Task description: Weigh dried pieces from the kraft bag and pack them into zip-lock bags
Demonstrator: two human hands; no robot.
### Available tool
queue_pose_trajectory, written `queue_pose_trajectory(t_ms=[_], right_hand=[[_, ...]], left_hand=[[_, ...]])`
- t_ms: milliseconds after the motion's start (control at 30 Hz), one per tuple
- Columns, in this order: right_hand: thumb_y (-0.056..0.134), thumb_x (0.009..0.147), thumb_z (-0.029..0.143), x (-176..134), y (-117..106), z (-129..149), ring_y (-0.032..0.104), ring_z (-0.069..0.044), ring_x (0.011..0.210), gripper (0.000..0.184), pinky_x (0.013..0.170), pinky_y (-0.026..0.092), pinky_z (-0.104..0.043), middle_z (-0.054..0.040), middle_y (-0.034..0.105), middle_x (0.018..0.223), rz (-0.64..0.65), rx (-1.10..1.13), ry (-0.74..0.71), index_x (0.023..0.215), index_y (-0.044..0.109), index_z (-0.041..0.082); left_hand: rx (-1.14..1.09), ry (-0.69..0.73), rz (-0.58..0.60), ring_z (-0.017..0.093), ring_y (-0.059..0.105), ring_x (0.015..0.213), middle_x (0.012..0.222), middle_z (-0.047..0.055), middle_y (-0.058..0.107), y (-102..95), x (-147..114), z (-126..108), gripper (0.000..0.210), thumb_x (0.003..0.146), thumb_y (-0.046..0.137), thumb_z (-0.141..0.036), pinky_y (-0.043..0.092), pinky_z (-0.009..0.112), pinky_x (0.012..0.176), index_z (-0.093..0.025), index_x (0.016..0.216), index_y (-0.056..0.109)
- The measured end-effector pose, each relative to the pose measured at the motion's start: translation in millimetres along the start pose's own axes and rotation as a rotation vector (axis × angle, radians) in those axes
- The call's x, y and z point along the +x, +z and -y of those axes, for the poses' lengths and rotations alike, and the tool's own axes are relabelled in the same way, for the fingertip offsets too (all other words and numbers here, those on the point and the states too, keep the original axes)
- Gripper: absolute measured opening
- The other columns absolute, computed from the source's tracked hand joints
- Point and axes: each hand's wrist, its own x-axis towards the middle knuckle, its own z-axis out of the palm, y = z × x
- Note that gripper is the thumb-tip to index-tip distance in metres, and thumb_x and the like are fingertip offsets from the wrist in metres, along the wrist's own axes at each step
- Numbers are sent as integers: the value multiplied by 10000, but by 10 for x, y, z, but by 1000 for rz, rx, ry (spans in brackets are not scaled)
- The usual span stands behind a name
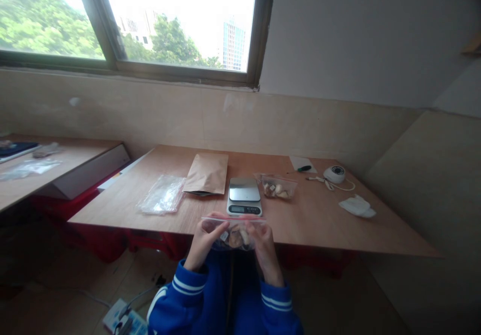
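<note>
Between my two hands, just in front of the table's near edge, is a clear zip bag [236, 236] with a red strip along its top. Brown and pale dried pieces and a small white packet show inside it. My left hand [206, 238] pinches the bag's left end near the strip. At the right end, my right hand [263, 239] grips it with thumb and fingers. Directly beyond the bag stands a digital kitchen scale [244, 192] with a bare metal plate. Another filled zip bag [278, 187] lies right of the scale.
Left of the scale are a brown paper pouch [207, 173] and a stack of clear bags [162, 194]. To the right lie a screwdriver [303, 169], a white dome camera [334, 174] with its cable, and a crumpled white tissue [356, 206]. A power strip [124, 318] is on the floor.
</note>
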Motion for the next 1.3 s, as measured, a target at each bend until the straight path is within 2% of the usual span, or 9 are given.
queue_pose_trajectory(t_ms=[167,300,633,867,1000,1167,1300], right_hand=[[715,736,391,25,-31,-20,685,-232,830,259,795,541,-372,-64,742,877,7,-74,-62,897,723,188],[711,737,377,29,-81,11,674,-220,790,220,766,536,-352,-54,736,821,-35,-160,-102,846,726,187],[688,758,338,18,-102,75,642,-185,734,142,727,507,-294,-17,693,744,-74,-214,-188,745,704,198],[688,762,359,7,-48,5,649,-195,730,159,712,523,-306,-18,695,752,-75,-177,-137,775,692,201],[676,775,366,8,-33,23,657,-196,779,176,748,526,-311,-27,704,800,-35,-123,-110,813,692,195],[663,785,381,-1,-42,96,657,-229,933,263,860,505,-361,-61,714,997,134,-77,-68,978,700,206],[656,793,368,-6,-18,107,651,-222,937,211,884,484,-358,-50,717,965,168,-79,-84,919,716,210]], left_hand=[[45,9,4,175,633,697,723,34,668,11,32,-6,204,720,723,-345,501,254,653,-143,737,701],[53,9,30,188,634,686,728,51,681,53,57,-13,207,718,722,-353,504,263,629,-146,732,711],[97,63,-15,189,650,724,739,49,698,106,21,3,167,704,738,-321,507,261,687,-155,717,727],[76,41,-63,188,639,688,716,46,695,79,7,57,194,705,736,-340,501,262,640,-148,724,716],[56,49,-69,169,633,685,723,34,683,87,8,91,187,736,711,-342,494,242,625,-155,741,714],[88,72,-12,174,642,729,745,35,677,42,-7,35,170,735,713,-327,503,244,674,-157,727,703],[139,74,15,199,656,778,813,57,703,10,-24,-9,167,712,733,-307,516,264,700,-163,795,721]])
